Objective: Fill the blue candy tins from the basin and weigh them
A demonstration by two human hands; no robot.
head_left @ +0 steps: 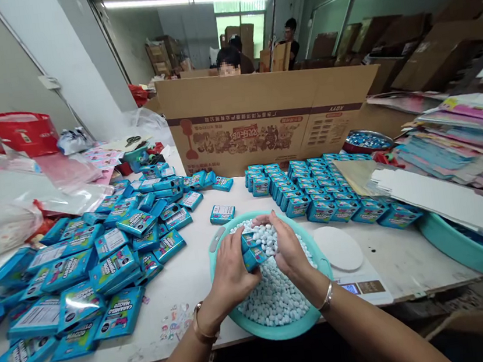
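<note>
A teal basin (317,312) full of small pale blue candies (278,300) sits at the table's front edge. Above it my left hand (230,273) is closed around a small blue box (254,254). My right hand (287,246) is cupped against the box's other side, fingers curled over a heap of candies at its opening. A loose pile of flat blue boxes (102,263) lies to the left. Neat rows of standing blue boxes (312,187) fill the table to the right.
A big printed cardboard carton (260,117) stands behind the basin, with people beyond it. A white round lid (338,248) lies right of the basin. Stacked printed sheets (461,142) and another teal tub (461,245) are at right; a red basket (19,132) and plastic bags at left.
</note>
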